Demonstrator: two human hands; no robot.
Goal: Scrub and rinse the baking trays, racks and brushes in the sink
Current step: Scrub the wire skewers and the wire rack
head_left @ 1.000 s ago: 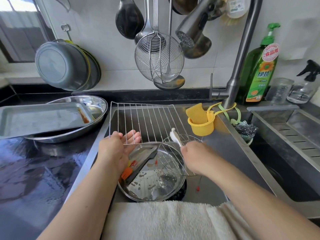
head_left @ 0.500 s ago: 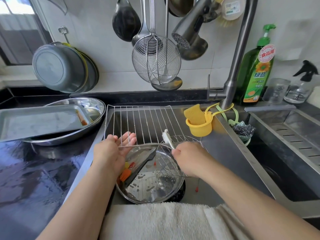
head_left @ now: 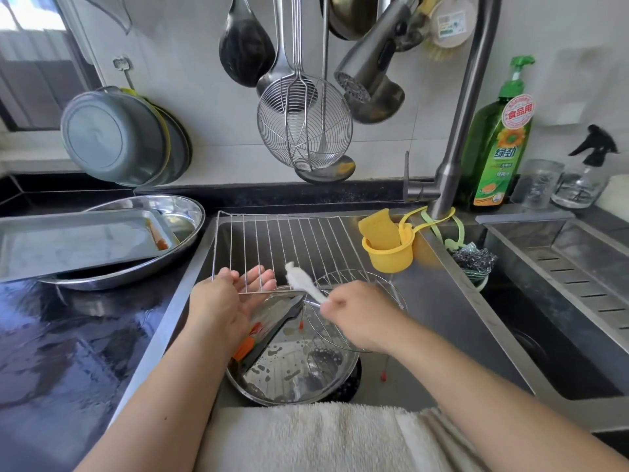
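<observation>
A rectangular wire rack (head_left: 299,243) leans tilted against the sink's back wall. My left hand (head_left: 226,301) props up its lower left edge with straight fingers behind the wires. My right hand (head_left: 357,313) grips a white brush (head_left: 301,281), its head against the rack's lower wires. A round wire rack (head_left: 374,284) lies under my right hand, over a round steel tray (head_left: 296,373) that holds dirty water, a dark baking tray (head_left: 275,327) and an orange-handled brush (head_left: 245,347).
On the wet black counter at left, a rectangular baking tray (head_left: 78,243) lies in an oval steel dish (head_left: 180,212). A yellow sponge holder (head_left: 388,248) hangs from the faucet (head_left: 452,158), whose spray head (head_left: 367,63) is overhead. A towel (head_left: 326,437) covers the front edge.
My right hand has swept the white brush left along the rack's lower wires. My left hand stays under the rack's edge.
</observation>
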